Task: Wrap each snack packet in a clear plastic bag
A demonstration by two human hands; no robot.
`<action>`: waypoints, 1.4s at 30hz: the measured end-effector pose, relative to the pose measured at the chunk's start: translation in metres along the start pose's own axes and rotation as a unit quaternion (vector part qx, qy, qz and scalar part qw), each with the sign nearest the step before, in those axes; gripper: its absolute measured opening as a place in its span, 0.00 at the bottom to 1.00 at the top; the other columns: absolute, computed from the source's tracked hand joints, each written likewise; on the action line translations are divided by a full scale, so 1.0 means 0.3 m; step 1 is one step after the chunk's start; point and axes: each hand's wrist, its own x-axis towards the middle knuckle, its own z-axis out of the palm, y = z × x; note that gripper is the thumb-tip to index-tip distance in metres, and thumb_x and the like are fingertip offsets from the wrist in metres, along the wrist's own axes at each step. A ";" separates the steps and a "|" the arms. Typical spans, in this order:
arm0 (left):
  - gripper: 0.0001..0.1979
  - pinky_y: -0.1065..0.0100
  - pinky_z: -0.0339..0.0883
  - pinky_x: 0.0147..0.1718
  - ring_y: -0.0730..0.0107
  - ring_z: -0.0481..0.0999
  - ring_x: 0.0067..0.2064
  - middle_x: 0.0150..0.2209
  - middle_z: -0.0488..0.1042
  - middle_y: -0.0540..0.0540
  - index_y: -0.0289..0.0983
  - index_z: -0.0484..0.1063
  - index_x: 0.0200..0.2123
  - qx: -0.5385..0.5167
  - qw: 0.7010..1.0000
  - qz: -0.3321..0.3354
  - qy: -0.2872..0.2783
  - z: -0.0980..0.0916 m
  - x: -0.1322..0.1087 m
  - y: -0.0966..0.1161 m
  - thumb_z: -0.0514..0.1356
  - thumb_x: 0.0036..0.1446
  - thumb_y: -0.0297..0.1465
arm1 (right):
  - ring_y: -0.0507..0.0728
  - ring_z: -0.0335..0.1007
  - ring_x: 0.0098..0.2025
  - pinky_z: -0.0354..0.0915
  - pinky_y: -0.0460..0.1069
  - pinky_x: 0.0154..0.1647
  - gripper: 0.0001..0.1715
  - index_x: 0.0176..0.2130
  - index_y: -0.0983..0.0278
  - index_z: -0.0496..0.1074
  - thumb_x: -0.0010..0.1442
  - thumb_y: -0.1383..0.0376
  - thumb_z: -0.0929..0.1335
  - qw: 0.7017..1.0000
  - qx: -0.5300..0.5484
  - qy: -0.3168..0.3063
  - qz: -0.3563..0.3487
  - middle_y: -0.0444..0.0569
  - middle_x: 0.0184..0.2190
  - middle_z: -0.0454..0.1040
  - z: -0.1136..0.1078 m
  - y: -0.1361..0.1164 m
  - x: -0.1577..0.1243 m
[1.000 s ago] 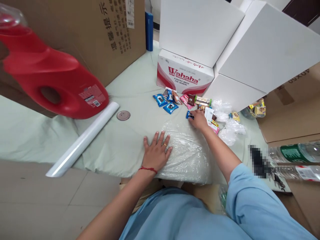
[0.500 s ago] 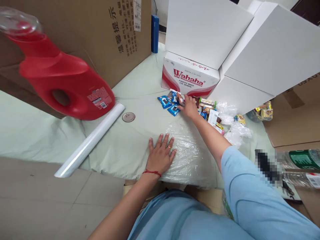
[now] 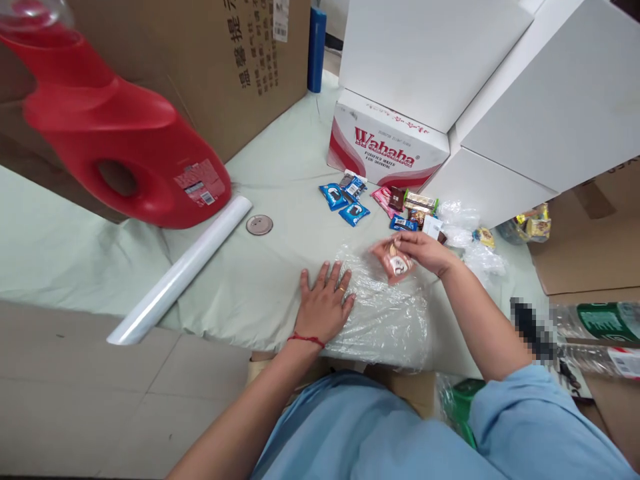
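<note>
Pinched in my right hand [image 3: 423,250] is a small brown snack packet [image 3: 393,261], held by its top edge above the table. My left hand [image 3: 326,301] lies flat with fingers spread, at the left edge of a clear plastic sheet [image 3: 385,327] on the cloth. Several blue snack packets [image 3: 355,213] lie in a small group in front of the Wahaha box. To their right are a pink packet [image 3: 383,199] and a mixed pile with a green-edged packet [image 3: 421,201]. Crumpled clear plastic bags [image 3: 460,223] lie beside that pile.
A white and red Wahaha box [image 3: 387,143] and tall white boxes [image 3: 435,53] stand at the back. On the left are a red jug [image 3: 130,147], a white roll [image 3: 183,270] and a round disc [image 3: 259,225]. Plastic bottles [image 3: 600,321] lie at the right.
My right hand has drawn back from the snack pile towards me, lifting the brown packet out. My left hand stays flat on the table. The view has shifted slightly.
</note>
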 end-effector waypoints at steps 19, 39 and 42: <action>0.27 0.29 0.30 0.72 0.49 0.54 0.76 0.76 0.56 0.44 0.46 0.62 0.72 0.012 1.000 0.002 0.003 0.008 0.001 0.004 0.45 0.75 0.39 | 0.69 0.62 0.64 0.63 0.66 0.65 0.35 0.66 0.59 0.68 0.63 0.69 0.74 0.887 -0.433 0.058 -0.150 0.58 0.61 0.72 0.388 0.151 -0.318; 0.26 0.35 0.50 0.70 0.49 0.50 0.78 0.77 0.50 0.38 0.42 0.67 0.69 -0.039 0.999 -0.033 0.019 -0.043 0.005 -0.065 0.49 0.72 0.38 | 0.64 0.67 0.63 0.69 0.63 0.62 0.26 0.67 0.57 0.66 0.72 0.63 0.67 0.900 -0.324 0.177 -0.233 0.58 0.61 0.71 0.358 0.211 -0.523; 0.26 0.26 0.41 0.69 0.47 0.53 0.77 0.75 0.57 0.40 0.45 0.66 0.69 0.000 0.999 -0.018 -0.032 -0.052 -0.005 -0.063 0.48 0.72 0.37 | 0.64 0.70 0.57 0.72 0.62 0.57 0.19 0.61 0.58 0.71 0.73 0.65 0.66 0.900 -0.313 0.206 -0.223 0.57 0.55 0.74 0.372 0.218 -0.559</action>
